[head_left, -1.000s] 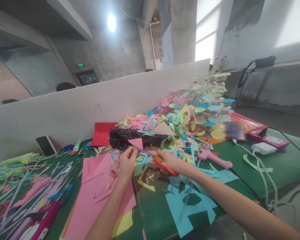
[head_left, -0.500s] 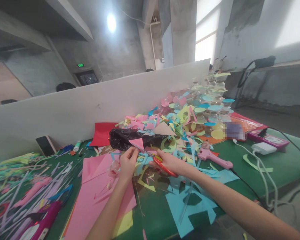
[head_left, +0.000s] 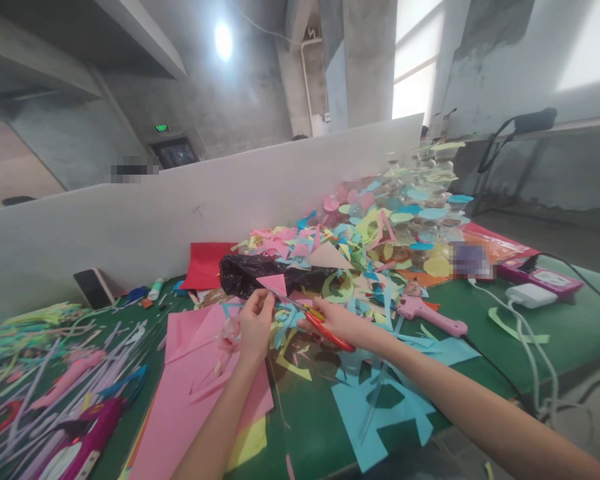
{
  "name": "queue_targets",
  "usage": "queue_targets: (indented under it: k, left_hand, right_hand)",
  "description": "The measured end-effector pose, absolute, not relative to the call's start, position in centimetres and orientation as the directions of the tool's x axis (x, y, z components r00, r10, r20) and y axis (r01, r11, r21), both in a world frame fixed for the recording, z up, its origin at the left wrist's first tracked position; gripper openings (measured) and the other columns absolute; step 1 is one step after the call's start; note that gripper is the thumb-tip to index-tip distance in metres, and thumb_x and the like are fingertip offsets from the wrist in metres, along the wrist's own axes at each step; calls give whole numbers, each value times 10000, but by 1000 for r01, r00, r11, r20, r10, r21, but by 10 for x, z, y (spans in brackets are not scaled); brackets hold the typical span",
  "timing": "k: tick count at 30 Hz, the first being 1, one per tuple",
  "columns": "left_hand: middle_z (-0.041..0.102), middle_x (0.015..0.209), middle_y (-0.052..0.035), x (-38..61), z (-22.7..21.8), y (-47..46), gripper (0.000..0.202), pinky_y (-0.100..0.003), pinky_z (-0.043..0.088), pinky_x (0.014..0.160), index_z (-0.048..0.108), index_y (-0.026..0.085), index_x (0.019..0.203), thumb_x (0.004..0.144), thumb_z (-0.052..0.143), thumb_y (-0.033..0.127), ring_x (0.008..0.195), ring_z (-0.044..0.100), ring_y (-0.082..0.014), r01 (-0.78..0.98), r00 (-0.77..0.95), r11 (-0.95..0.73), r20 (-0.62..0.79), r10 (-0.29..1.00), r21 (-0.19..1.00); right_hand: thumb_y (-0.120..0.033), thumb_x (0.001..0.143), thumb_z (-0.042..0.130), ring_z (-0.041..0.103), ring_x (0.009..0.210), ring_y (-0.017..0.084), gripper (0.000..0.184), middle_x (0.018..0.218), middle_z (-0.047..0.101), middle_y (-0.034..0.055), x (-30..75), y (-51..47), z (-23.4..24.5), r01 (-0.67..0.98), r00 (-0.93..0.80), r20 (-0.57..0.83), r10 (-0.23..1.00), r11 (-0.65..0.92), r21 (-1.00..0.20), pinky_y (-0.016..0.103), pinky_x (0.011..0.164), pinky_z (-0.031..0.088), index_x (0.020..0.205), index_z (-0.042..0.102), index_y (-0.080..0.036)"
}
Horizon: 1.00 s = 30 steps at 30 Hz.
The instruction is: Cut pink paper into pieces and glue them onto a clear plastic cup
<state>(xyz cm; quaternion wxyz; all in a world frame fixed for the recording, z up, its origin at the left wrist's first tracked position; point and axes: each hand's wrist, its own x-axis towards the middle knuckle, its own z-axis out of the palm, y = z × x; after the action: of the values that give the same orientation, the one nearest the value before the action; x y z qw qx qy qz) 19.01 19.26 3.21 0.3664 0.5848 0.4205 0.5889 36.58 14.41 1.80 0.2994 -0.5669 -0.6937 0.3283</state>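
Note:
A small pointed piece of pink paper (head_left: 274, 285) is pinched in the closed fingers of my left hand (head_left: 257, 320). My right hand (head_left: 333, 321) is wrapped round the red and yellow handles of a pair of scissors (head_left: 333, 335). The blades point left and lie against the lower edge of the pink piece; how far apart they are, I cannot tell. Behind both hands lies a black plastic bag (head_left: 245, 275). Pink paper sheets (head_left: 180, 387) lie beneath my left forearm, and cut blue paper (head_left: 360, 413) lies below my right wrist.
Coloured scraps (head_left: 285, 243) heap up against a white partition (head_left: 155, 207). A pink glue gun (head_left: 433, 317) with a black cable lies right of my hands. A white charger (head_left: 530, 295) trails cables. At left are a propped phone (head_left: 93, 289) and many thin strips (head_left: 110, 363).
The view has shifted very slightly. Both hands, the pink paper piece and the scissors stay in nearly the same place.

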Motion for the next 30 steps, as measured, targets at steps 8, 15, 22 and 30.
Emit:
queue_targets:
  k: [8,15,22,30]
  left_hand:
    - [387,481,65,189,34,194,266,-189,232,434,532,174,680,712,648,411,448,311,-68,11,0,-369,369,929,929]
    - [386,481,64,189,32,195,275,-192,222,431,535,174,672,708,654,419,447,311,-70,4,-5,-368,368,930,930]
    - [392,484,64,188,31,195,261,-190,219,428,532,175,682,720,648,404,447,312,-68,14,8,-367,367,930,930]
    - [373,466,75,189,27,195,274,-187,188,405,518,175,658,711,654,407,410,274,-54,18,25,-373,373,928,928]
  right_hand:
    - [-687,757,563,596,652,185,486,748,644,17,365,145,16,586,-177,54,983,149,-797,244,544,381,835,464,-217]
    - [-684,772,550,603,635,177,479,749,652,10,367,147,14,572,-210,80,974,189,-798,243,538,385,828,461,-217]
    - [-684,782,540,610,613,173,480,750,660,10,370,146,13,551,-247,71,966,200,-810,235,509,384,847,431,-221]
    - [-703,780,528,616,630,185,504,755,664,17,370,142,18,562,-252,35,967,175,-808,245,519,392,885,413,-224]
